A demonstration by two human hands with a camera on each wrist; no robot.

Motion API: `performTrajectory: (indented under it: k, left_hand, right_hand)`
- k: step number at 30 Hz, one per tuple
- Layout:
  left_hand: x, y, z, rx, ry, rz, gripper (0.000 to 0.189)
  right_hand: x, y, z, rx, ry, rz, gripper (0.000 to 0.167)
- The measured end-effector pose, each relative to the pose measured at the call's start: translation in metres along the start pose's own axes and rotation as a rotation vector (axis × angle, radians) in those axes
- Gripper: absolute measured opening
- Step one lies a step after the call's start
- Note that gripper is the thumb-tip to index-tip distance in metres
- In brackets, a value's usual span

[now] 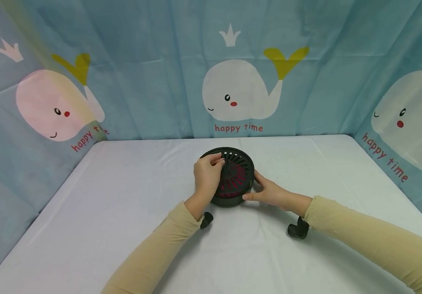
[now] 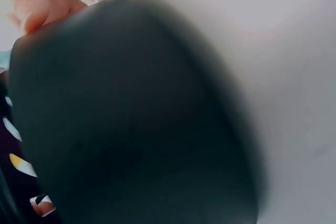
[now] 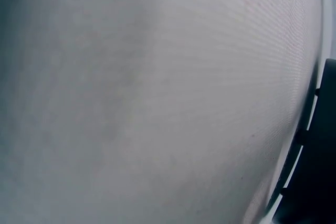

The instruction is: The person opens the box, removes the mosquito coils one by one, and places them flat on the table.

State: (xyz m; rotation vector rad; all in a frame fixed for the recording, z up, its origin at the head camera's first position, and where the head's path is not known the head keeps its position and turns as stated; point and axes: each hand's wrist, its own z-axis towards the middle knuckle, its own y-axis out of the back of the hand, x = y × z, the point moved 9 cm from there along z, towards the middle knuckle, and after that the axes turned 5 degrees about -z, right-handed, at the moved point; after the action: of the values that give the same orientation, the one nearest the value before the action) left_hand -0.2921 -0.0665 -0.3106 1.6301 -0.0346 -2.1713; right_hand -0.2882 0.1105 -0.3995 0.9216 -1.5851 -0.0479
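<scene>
A round black slotted lid [image 1: 237, 179] sits on a round dark base [image 1: 229, 201] at the middle of the table, in the head view. Pinkish red shows through several of its slots. My left hand [image 1: 206, 173] reaches over the lid from the left, thumb and fingers pinched together near its centre; what lies between the fingertips is hidden. From the right, my right hand [image 1: 271, 192] grips the side, thumb in front and fingers behind. A dark curved wall [image 2: 131, 114] fills much of the left wrist view, with fingers at its top left. The right wrist view shows a dark slotted edge [image 3: 310, 166].
The white table [image 1: 115, 196] runs back to a blue curtain [image 1: 141, 81] with printed whales. Black wrist devices [image 1: 298, 229] hang below both sleeves.
</scene>
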Motion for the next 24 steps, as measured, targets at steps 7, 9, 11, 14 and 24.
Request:
performTrajectory:
  k: [7,9,11,14,24]
  left_hand:
    - [-0.005,0.018,0.003,-0.025,-0.018,-0.010,0.020]
    - [-0.005,0.023,0.003,-0.034,-0.018,-0.015,0.020]
    - [-0.004,0.029,0.002,-0.044,-0.021,-0.015,0.020]
    - [-0.002,0.039,0.002,-0.054,-0.015,-0.011,0.020]
    - [0.004,0.077,-0.003,-0.085,-0.006,0.004,0.020]
  right_hand:
    - [-0.001,0.000,0.000,-0.002,0.005,0.008,0.107]
    - [-0.002,0.000,-0.001,0.000,0.013,0.010,0.106]
    - [-0.002,0.000,-0.001,0.002,0.020,0.012,0.106]
    - [-0.002,0.000,-0.001,0.004,0.027,0.008,0.106]
    - [0.002,-0.001,-0.002,0.019,0.038,0.018,0.106]
